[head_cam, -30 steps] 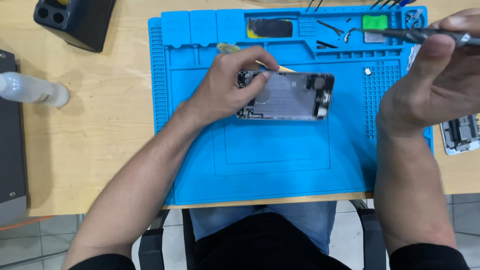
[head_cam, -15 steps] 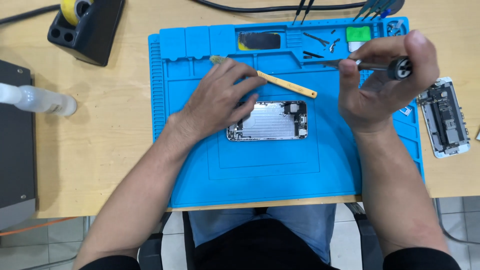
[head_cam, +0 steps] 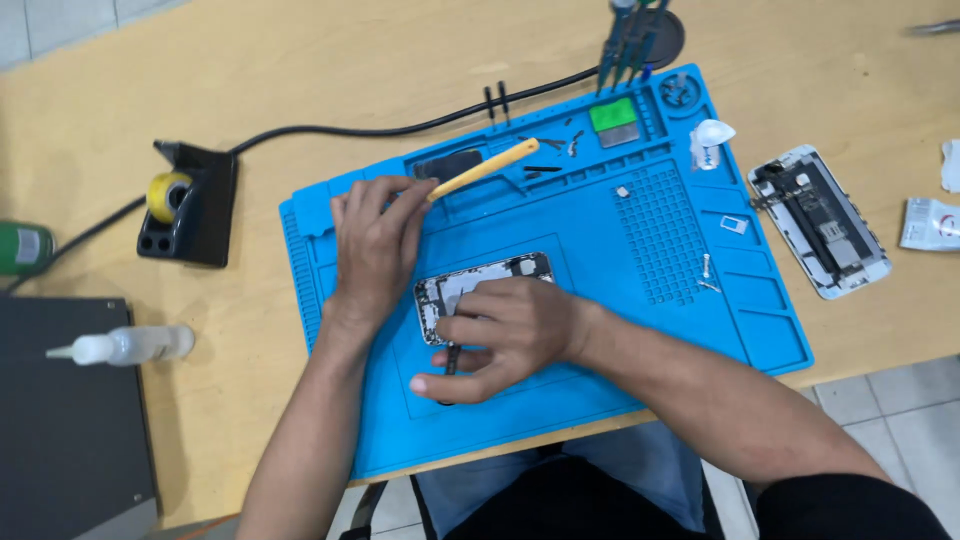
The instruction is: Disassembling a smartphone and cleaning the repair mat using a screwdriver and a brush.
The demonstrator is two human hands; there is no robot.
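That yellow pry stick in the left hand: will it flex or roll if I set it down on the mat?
The yellow pry stick looks thin and flat, so it probably bends a little under load. A flat blade is unlikely to roll on the blue mat. It seems light: the left hand pinches it by one end.

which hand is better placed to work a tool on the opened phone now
Probably the right hand: it lies on the opened phone with a dark screwdriver in its grip. The left hand holds the yellow pry tool pointing away.
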